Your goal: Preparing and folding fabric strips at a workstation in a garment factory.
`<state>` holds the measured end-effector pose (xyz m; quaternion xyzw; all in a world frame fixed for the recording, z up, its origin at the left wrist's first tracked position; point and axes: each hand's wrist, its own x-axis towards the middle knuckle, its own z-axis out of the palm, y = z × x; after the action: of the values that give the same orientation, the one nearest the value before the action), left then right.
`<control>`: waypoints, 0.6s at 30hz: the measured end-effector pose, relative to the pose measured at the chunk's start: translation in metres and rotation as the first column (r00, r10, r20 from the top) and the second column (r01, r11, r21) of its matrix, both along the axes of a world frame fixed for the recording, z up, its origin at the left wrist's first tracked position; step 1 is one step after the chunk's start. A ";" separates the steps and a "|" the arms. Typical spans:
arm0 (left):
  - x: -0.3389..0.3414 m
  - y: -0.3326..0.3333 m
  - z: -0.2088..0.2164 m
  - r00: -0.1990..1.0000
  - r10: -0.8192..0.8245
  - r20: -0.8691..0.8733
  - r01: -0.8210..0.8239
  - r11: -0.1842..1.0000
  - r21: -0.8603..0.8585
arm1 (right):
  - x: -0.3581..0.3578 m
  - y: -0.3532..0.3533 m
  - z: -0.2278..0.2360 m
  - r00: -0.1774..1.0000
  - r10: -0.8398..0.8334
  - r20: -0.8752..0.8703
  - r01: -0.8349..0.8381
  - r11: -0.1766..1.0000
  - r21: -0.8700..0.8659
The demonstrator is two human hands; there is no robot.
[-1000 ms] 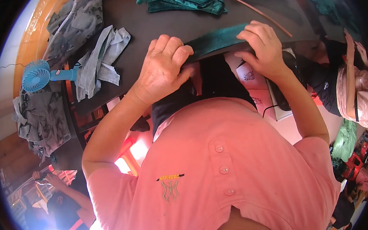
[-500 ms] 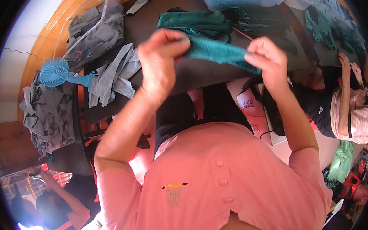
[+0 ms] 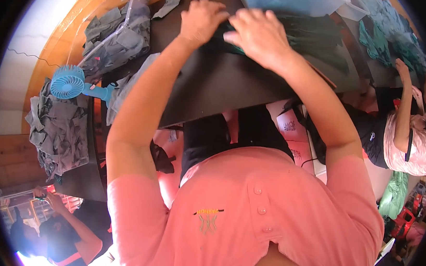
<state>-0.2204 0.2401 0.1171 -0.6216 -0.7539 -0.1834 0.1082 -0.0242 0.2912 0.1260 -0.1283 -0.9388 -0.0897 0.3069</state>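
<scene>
Both of my hands are over the dark table (image 3: 220,87) at its far middle, close together with fingertips nearly meeting. My left hand (image 3: 201,22) has its fingers stretched toward the right, slightly bent. My right hand (image 3: 260,36) is spread with the thumb apart, palm down. Under and between them lies dark green cloth (image 3: 216,42), mostly hidden by the hands. Right of my right hand, more dark green cloth strips (image 3: 314,37) lie in a flat layer. Neither hand visibly grips a piece.
Grey cloth pieces fill a clear bin (image 3: 119,39) and a heap (image 3: 59,131) at left, near a blue handheld fan (image 3: 68,83). A translucent blue bin (image 3: 293,1) stands at the back. A thin brown stick (image 3: 321,74) lies by my right forearm. Other people work at either side.
The teal cloth band that I held stretched between both hands has gone down to the green cloth. My hands have moved farther away and closer together, and their fingers have opened.
</scene>
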 end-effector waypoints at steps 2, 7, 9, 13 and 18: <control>0.012 -0.023 -0.036 0.998 0.017 -0.058 -0.015 0.999 0.045 | 0.016 -0.008 -0.031 0.999 0.016 0.046 -0.015 1.000 -0.004; 0.007 -0.027 -0.040 0.996 -0.039 -0.081 0.045 0.996 0.073 | 0.039 -0.004 -0.038 0.999 -0.014 0.042 0.015 1.000 -0.013; 0.013 -0.027 -0.035 0.997 -0.003 -0.077 0.008 0.998 0.066 | 0.036 -0.006 -0.040 0.997 -0.044 0.064 0.045 0.999 -0.002; 0.039 -0.058 -0.015 0.977 0.118 -0.180 -0.073 0.969 0.238 | 0.031 -0.010 -0.041 0.992 -0.098 0.085 0.095 0.995 0.043; 0.066 -0.152 0.008 0.986 -0.087 0.145 0.017 0.903 0.428 | 0.012 0.001 -0.031 0.982 -0.133 0.134 0.136 0.991 -0.015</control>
<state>-0.1541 0.0878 0.1253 -0.5860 -0.6851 -0.3956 0.1752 -0.0117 0.2922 0.0947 -0.1891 -0.9473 -0.1072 0.2355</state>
